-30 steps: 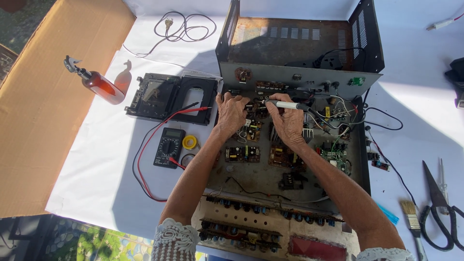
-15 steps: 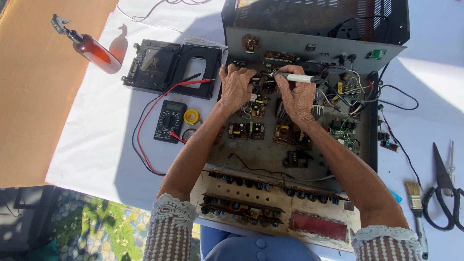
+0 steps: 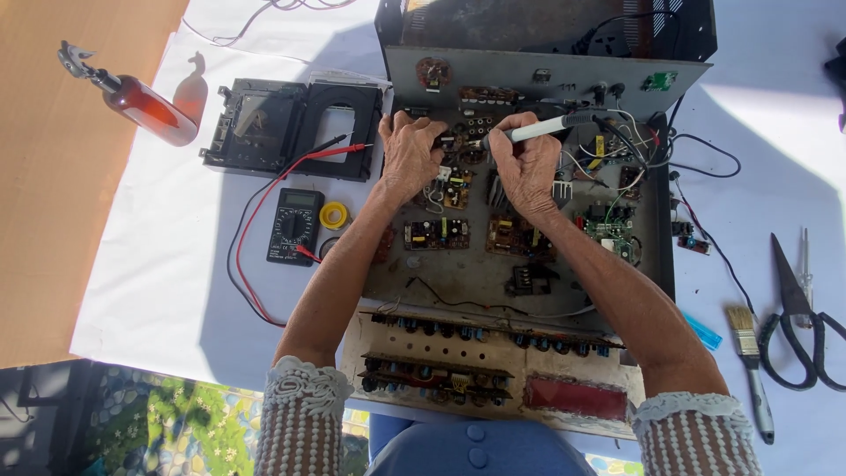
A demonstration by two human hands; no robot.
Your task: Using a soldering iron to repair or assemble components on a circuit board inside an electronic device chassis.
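An open metal electronics chassis [image 3: 656, 256] lies in front of me, full of small circuit boards [image 3: 436, 234] and wires. My right hand [image 3: 527, 167] grips a white-handled soldering iron [image 3: 542, 130], its tip pointing left at the components near the back panel. My left hand [image 3: 408, 157] rests on the boards just left of that tip, fingers curled and pinching at a small part I cannot make out. A strip of knobs and a red panel [image 3: 577, 397] lies at the near edge.
Left of the chassis sit a black multimeter [image 3: 295, 226] with red and black leads, a yellow tape roll [image 3: 334, 215], a black open casing [image 3: 295, 128] and a brown spray bottle [image 3: 141, 101]. On the right lie a brush [image 3: 751, 361], black scissors [image 3: 797, 317] and a blue lighter [image 3: 701, 330].
The view has shifted closer and slightly down. Both hands stay at the same spot on the boards, the soldering iron still held in the right.
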